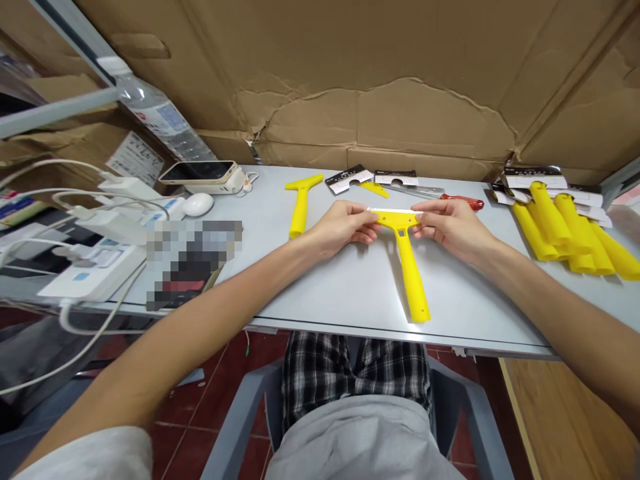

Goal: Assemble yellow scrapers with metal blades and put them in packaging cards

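Observation:
Between both hands is a yellow scraper point(411, 267), its handle pointing down toward the table's front edge and a pale strip along its wide top. My left hand point(347, 227) pinches the left end of that head. At the right end, my right hand point(447, 230) grips with thumb and fingertips. Another yellow scraper part point(300, 208) lies on the table left of my left hand. Beyond my hands lie black-and-white card sleeves point(350, 177), a yellow piece point(375, 189) and a screwdriver with a red handle point(465, 201).
Several yellow handles point(575, 230) are piled at the right with more card sleeves point(534, 179). Left are a power strip point(95, 273) with cables, a phone point(200, 172), a white mouse point(198, 204) and a water bottle point(160, 113). Cardboard point(400, 53) stands behind the table point(320, 293).

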Demonstrator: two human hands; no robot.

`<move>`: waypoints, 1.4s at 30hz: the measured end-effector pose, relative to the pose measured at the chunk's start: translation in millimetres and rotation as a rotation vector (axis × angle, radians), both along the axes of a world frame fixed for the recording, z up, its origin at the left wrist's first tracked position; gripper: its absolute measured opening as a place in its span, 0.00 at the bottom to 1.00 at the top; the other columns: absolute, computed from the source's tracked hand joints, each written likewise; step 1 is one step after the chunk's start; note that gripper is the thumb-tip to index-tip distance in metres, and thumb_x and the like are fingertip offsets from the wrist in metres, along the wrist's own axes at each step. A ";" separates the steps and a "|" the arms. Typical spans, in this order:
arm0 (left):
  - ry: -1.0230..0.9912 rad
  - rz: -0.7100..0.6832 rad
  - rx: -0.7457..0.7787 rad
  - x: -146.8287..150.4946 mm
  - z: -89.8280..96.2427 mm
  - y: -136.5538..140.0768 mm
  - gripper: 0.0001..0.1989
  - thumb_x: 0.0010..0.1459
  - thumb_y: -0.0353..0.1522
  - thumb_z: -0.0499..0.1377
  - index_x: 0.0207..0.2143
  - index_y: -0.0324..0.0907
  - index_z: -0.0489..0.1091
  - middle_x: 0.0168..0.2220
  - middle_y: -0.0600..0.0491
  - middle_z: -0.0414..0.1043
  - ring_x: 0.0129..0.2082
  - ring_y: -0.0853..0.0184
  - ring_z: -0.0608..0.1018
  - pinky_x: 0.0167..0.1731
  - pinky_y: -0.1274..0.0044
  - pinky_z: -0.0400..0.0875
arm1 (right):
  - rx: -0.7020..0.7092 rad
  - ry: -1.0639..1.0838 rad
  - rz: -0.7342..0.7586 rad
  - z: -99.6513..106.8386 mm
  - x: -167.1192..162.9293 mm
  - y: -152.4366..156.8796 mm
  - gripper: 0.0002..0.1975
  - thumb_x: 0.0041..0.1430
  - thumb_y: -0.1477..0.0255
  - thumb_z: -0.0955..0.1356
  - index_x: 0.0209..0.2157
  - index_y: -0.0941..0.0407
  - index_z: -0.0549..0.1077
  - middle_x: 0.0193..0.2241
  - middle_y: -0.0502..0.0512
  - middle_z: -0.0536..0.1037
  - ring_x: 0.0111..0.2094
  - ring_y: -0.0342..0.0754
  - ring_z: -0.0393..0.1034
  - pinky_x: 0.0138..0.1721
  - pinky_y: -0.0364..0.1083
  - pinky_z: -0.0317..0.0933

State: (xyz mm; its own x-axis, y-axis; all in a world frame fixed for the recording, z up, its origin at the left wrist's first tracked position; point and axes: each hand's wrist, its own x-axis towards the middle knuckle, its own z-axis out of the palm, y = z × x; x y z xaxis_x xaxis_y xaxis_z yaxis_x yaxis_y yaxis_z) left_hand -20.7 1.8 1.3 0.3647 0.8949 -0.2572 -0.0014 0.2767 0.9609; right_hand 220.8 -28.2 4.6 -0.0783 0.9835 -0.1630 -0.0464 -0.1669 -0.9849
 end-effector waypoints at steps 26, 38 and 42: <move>-0.007 -0.099 0.190 9.7 1.6 -29.9 0.12 0.77 0.40 0.56 0.43 0.41 0.66 0.27 0.55 0.74 0.20 0.72 0.77 0.22 0.80 0.72 | 0.173 -0.227 0.180 -8.4 -22.9 -20.8 0.37 0.51 0.53 0.80 0.57 0.55 0.71 0.38 0.55 0.79 0.35 0.45 0.79 0.36 0.45 0.79; -0.029 -0.130 0.182 13.0 7.9 -34.7 0.09 0.77 0.37 0.55 0.44 0.41 0.68 0.25 0.56 0.74 0.20 0.72 0.76 0.22 0.81 0.72 | 0.288 -0.284 0.032 -1.1 -24.4 -21.9 0.31 0.50 0.47 0.79 0.41 0.59 0.76 0.38 0.56 0.80 0.34 0.37 0.71 0.36 0.39 0.70; 0.020 -0.070 0.119 13.3 8.9 -31.4 0.10 0.78 0.34 0.52 0.42 0.41 0.68 0.21 0.54 0.74 0.18 0.70 0.76 0.19 0.80 0.71 | 0.184 -0.225 0.020 -1.4 -24.7 -19.6 0.34 0.44 0.46 0.81 0.40 0.59 0.76 0.36 0.55 0.80 0.31 0.37 0.69 0.32 0.40 0.65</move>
State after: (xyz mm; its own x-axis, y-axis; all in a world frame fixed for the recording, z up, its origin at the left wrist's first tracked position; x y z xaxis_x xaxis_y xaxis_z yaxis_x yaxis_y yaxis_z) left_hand -7.4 -29.6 10.2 0.4236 0.8919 -0.1585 0.0332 0.1596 0.9866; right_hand 196.1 -47.8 3.2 -0.0805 0.9968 0.0022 0.1778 0.0165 -0.9839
